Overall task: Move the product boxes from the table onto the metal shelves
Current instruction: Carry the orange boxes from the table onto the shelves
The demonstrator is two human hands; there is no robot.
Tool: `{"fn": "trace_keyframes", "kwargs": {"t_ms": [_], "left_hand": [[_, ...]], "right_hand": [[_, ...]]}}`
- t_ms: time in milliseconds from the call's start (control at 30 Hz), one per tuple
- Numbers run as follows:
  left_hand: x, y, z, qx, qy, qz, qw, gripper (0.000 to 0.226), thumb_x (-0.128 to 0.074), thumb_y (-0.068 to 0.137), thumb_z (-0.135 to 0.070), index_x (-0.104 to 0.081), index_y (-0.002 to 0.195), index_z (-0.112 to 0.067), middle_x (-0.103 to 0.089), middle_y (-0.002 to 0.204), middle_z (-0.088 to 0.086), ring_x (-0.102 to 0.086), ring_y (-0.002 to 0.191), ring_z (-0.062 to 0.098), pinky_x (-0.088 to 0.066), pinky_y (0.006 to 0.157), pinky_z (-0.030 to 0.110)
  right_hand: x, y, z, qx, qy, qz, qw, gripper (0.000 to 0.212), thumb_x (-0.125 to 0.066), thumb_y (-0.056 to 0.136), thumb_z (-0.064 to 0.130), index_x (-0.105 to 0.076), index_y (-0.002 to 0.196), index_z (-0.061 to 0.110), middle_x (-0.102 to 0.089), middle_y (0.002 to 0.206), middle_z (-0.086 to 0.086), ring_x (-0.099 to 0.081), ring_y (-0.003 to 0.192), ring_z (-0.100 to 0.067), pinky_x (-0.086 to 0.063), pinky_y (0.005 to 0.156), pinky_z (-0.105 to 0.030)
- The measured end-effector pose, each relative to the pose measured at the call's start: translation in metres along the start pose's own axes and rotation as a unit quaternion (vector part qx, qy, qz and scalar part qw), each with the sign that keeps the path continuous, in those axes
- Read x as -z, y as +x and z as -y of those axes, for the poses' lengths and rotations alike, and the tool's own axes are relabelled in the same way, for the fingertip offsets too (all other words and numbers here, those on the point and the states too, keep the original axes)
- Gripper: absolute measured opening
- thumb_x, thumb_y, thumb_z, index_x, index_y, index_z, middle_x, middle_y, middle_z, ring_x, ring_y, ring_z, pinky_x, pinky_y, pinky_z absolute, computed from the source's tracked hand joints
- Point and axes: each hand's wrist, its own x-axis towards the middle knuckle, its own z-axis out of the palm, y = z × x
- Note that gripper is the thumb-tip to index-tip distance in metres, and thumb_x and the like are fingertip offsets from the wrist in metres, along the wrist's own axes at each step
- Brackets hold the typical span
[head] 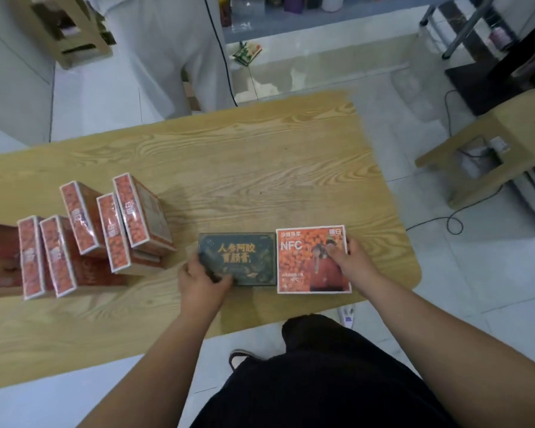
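While gripping dark box point(241, 257) by near-left corner with left hand point(203, 281), resting right hand point(351, 257) on orange box point(303, 264); grip or mere press, cannot tell. Both flat, side by side, near front edge of surface point(229, 168). Risk: corner hold slipping on lift, toppling upright boxes point(136, 217) alongside.

Soft, even, cool indoor light — shadows are faint, a pale smudge on the table point(229, 168) right of the standing boxes point(142, 211). The glossy floor tiles point(278, 75) carry whitish glare. Print on the dark green box point(244, 257) and the orange NFC box point(300, 261) reads fairly clear; the far background is soft, and wide-angle distortion bows the table's edges.
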Motion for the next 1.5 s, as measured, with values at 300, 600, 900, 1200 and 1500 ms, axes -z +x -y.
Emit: {"fn": "trace_keyframes", "kwargs": {"t_ms": [300, 600, 900, 1200, 1500], "left_hand": [[0.015, 0.009, 0.015, 0.122, -0.254, 0.145, 0.948, 0.050, -0.076, 0.083, -0.049, -0.054, 0.119, -0.021, -0.068, 0.115, 0.005, -0.069, 0.100, 0.028, -0.058, 0.088, 0.049], [0.014, -0.063, 0.046, 0.149, -0.398, 0.082, 0.901, 0.037, -0.071, 0.089, -0.014, -0.053, 0.121, -0.020, -0.069, 0.117, 0.013, -0.071, 0.098, 0.031, -0.060, 0.083, 0.049], [0.007, -0.183, 0.110, 0.229, -0.544, -0.096, 0.801, 0.037, -0.057, 0.090, -0.004, -0.051, 0.124, -0.017, -0.069, 0.112, 0.016, -0.071, 0.089, 0.032, -0.058, 0.062, 0.038], [-0.016, -0.316, 0.222, 0.287, -0.631, -0.240, 0.680, 0.054, -0.061, 0.071, -0.016, -0.052, 0.124, -0.020, -0.068, 0.117, 0.020, -0.070, 0.094, 0.037, -0.058, 0.080, 0.054], [-0.008, -0.446, 0.354, 0.308, -0.659, -0.372, 0.577, 0.051, -0.066, 0.066, -0.023, -0.057, 0.117, -0.023, -0.070, 0.112, 0.019, -0.071, 0.092, 0.036, -0.054, 0.089, 0.062]], "right_hand": [[0.001, -0.015, -0.011, -0.022, -0.041, -0.030, 0.998, 0.069, -0.065, 0.093, 0.045, -0.036, 0.150, 0.018, -0.054, 0.140, -0.010, -0.053, 0.126, -0.034, -0.042, 0.100, -0.041], [0.002, 0.030, 0.035, 0.060, -0.141, 0.082, 0.985, 0.064, -0.078, 0.072, 0.062, -0.060, 0.114, 0.018, -0.072, 0.107, -0.007, -0.069, 0.093, -0.027, -0.054, 0.087, -0.041], [-0.077, -0.009, 0.057, 0.134, -0.224, 0.250, 0.932, 0.022, -0.073, 0.091, 0.035, -0.060, 0.093, 0.017, -0.069, 0.088, -0.004, -0.064, 0.074, -0.015, -0.052, 0.065, -0.024], [-0.202, -0.115, 0.026, 0.224, -0.373, 0.366, 0.823, 0.031, -0.074, 0.088, 0.044, -0.060, 0.103, 0.020, -0.071, 0.100, -0.003, -0.069, 0.092, -0.024, -0.052, 0.089, -0.038], [-0.355, -0.281, -0.029, 0.319, -0.436, 0.455, 0.708, 0.038, -0.072, 0.087, 0.046, -0.064, 0.109, 0.016, -0.071, 0.100, -0.001, -0.068, 0.087, -0.015, -0.052, 0.083, -0.036]]}}
